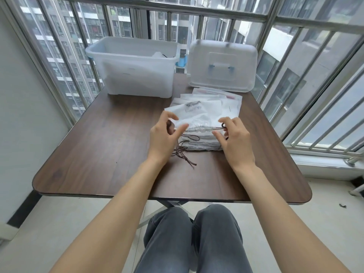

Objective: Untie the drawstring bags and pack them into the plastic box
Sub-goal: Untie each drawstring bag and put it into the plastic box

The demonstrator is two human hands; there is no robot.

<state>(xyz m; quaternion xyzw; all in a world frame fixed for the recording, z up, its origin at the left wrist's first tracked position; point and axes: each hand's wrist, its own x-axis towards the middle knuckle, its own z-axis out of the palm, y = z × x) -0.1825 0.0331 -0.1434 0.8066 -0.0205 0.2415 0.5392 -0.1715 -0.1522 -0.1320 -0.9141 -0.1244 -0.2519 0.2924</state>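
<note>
Far left on the dark wooden desk (98, 154) sits the open plastic box (136, 69), translucent white, with something pale resting low inside at its right end. Moving in, the left hand (165, 138) hovers at the left end of the top drawstring bag (199, 117), fingers spread and loosely curved, thumb and forefinger apart, gripping nothing that can be made out. Below it, loose brown cords (185, 152) trail off the stack onto the desk. The stack of white bags (202, 142) lies in the middle of the desk, gathered mouths facing the person, the top bag's mouth puckered tight. Now the right hand (234, 138): its fingertips are pinched on the dark drawstring loop (223, 126) at the right end of that gathered mouth. Behind the stack, flat clear packets (230, 99) fan out. Far right at the back, the box's lid (222, 66) leans tilted, blue-hinged handle showing, against the window railing (295, 22).
</note>
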